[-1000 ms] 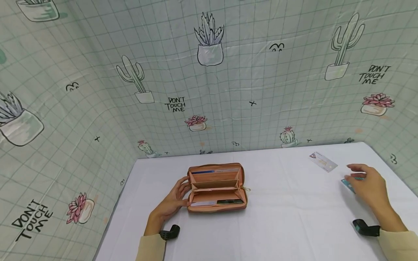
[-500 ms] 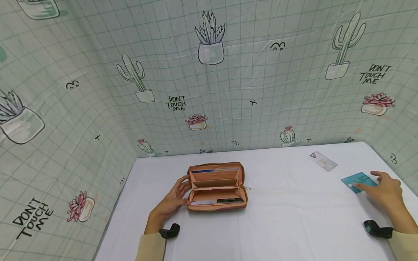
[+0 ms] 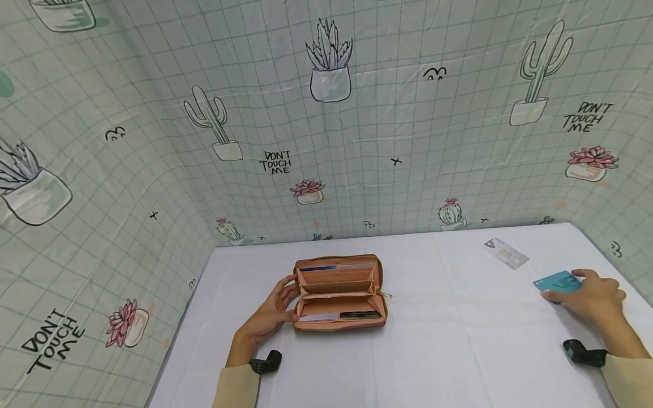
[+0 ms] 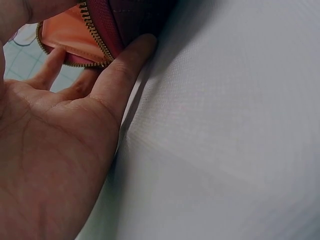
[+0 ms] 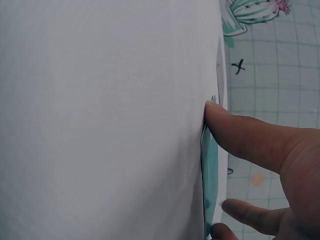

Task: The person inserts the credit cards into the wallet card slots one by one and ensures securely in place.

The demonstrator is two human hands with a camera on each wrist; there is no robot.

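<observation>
An unzipped tan wallet (image 3: 336, 306) lies spread on the white table, cards showing in its upper and lower slots. My left hand (image 3: 272, 309) holds its left side, fingers at the upper part and thumb at the lower corner. In the left wrist view, the fingers touch the wallet's brass zipper (image 4: 92, 37) edge. Far to the right, my right hand (image 3: 594, 294) has its thumb and fingers at opposite edges of a teal card (image 3: 558, 281), covering its right end. In the right wrist view the thumb presses the edge of that card, seen almost edge-on.
A pale card (image 3: 506, 253) with a small emblem lies flat beyond the teal card. The white table (image 3: 433, 351) ends against a gridded cloth backdrop (image 3: 377, 130) with cactus drawings. A gold zipper pull (image 3: 386, 294) sticks out from the wallet's right side.
My right hand first moved right, uncovering the teal card, then came back slightly left, its thumb sliding along the near edge. The left hand and wallet stay put.
</observation>
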